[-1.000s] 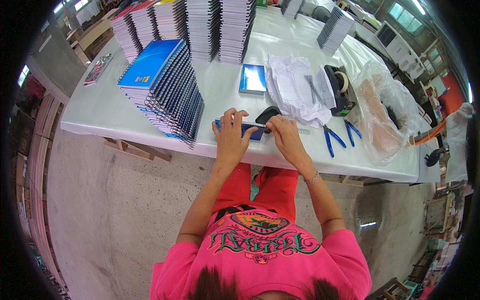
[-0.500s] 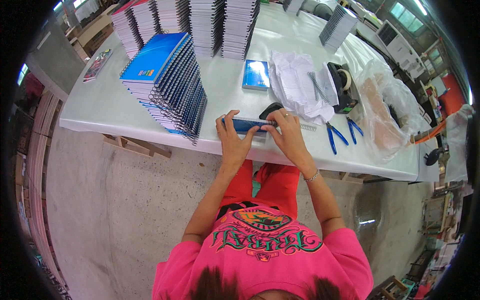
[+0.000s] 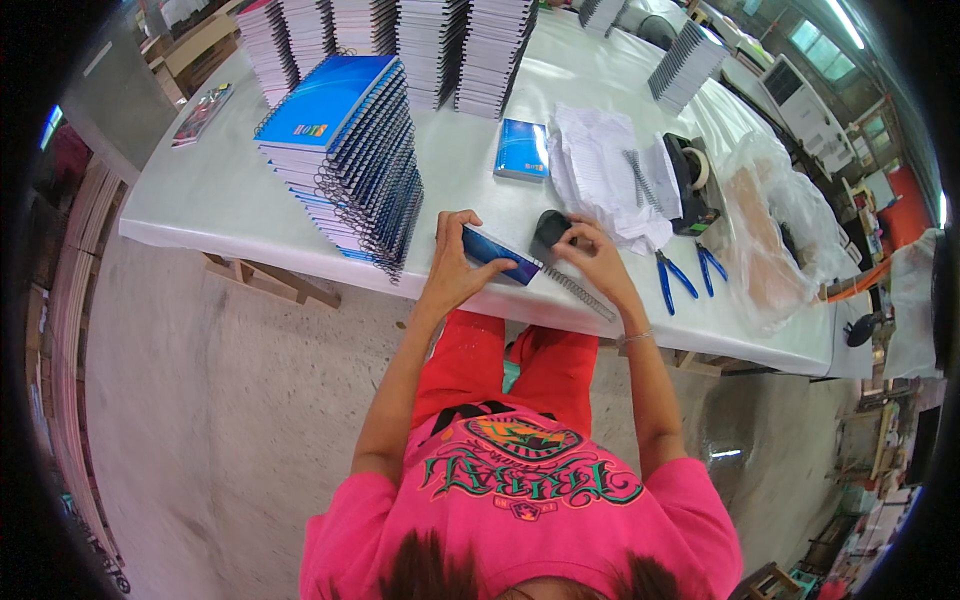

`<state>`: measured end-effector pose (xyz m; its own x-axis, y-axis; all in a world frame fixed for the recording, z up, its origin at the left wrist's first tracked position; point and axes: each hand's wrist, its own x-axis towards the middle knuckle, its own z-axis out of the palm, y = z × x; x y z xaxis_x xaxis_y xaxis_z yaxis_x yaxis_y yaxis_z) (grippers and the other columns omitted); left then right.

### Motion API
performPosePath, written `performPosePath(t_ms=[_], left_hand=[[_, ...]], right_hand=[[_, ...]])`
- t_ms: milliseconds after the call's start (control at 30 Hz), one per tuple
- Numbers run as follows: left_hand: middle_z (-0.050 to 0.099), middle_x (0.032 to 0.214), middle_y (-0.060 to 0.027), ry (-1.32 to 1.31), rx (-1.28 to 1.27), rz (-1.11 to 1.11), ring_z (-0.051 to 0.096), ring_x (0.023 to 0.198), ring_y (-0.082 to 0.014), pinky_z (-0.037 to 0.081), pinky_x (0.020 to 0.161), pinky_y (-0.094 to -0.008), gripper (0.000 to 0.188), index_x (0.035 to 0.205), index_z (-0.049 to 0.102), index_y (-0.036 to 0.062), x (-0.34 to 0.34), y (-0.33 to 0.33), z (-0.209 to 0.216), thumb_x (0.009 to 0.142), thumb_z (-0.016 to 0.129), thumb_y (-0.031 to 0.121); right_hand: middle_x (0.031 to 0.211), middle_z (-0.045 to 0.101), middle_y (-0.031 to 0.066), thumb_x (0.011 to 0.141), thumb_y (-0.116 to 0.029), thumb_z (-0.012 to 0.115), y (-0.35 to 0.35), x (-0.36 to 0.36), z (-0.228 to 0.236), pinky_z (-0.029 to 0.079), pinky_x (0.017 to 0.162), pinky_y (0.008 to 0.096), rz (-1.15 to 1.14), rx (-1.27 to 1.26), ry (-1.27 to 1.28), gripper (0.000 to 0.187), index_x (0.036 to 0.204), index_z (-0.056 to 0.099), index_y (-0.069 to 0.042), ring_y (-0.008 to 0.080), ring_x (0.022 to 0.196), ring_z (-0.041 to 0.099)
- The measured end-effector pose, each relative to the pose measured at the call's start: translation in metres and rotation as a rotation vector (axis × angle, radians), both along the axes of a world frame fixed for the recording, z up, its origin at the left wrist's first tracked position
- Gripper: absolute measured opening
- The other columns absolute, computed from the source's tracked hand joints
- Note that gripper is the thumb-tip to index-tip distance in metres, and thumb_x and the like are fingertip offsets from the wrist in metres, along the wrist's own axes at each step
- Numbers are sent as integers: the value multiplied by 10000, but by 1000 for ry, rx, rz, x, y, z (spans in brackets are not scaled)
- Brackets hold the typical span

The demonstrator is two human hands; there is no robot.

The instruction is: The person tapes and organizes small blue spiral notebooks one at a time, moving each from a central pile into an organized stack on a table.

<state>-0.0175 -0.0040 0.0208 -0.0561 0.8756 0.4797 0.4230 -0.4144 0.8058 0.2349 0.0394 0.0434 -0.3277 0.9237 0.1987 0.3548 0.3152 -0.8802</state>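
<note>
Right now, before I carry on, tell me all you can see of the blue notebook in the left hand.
The blue notebook is small, its glossy-looking cover shading toward dark purple at the right end, with a pale strip along its far long edge. It sits slantwise above the white table, right end nearer the person. The left hand grips its left part, thumb across the near side. A thin grey coil trails from its right end; how far it is threaded is unclear.
</note>
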Motion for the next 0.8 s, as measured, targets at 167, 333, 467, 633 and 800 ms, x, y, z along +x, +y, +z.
performPosePath(t_ms=[167, 333, 467, 633, 800], left_hand=[[400, 1064, -119, -27, 22, -10, 459, 1015, -292, 423, 885, -394, 781, 1140, 425, 55, 0, 2, -5, 588, 908, 325], [408, 1064, -106, -16, 0, -35, 460, 1020, -273, 414, 897, -374, 769, 1133, 418, 56, 0, 4, -5, 596, 905, 311], [410, 1074, -115, -8, 1, -86, 462, 1021, -292, 414, 892, -386, 757, 1135, 421, 54, 2, 6, -3, 609, 898, 315], [407, 1073, -116, -73, -29, -36, 461, 1024, -295, 418, 894, -385, 745, 1132, 421, 62, 2, 10, 0, 613, 895, 305], [403, 1066, -107, -69, -66, -59, 462, 1014, -287, 424, 890, -369, 743, 1134, 413, 71, 0, 11, -1, 614, 895, 294]], right_hand=[[1366, 500, 161, 794, -211, 775, -10, 15, 24, 406, 1033, 409, 363, -777, 933, 277, 888, 567, -55, 277, 1199, 533], [1346, 538, 131, 811, -9, 549, -14, 8, 42, 374, 1048, 343, 323, -337, 148, 75, 781, 515, -69, 225, 1207, 508], [1286, 565, 122, 823, -158, 683, -10, 6, 39, 367, 1023, 319, 204, -218, -34, 157, 880, 580, -53, 218, 1218, 497], [1269, 552, 150, 755, -280, 817, -17, 9, 21, 417, 974, 342, 113, 184, -312, 383, 968, 605, -41, 267, 1222, 505], [1261, 551, 187, 760, -217, 812, -23, 23, 22, 487, 911, 352, 91, -34, -303, 366, 982, 588, -33, 267, 1212, 532]])
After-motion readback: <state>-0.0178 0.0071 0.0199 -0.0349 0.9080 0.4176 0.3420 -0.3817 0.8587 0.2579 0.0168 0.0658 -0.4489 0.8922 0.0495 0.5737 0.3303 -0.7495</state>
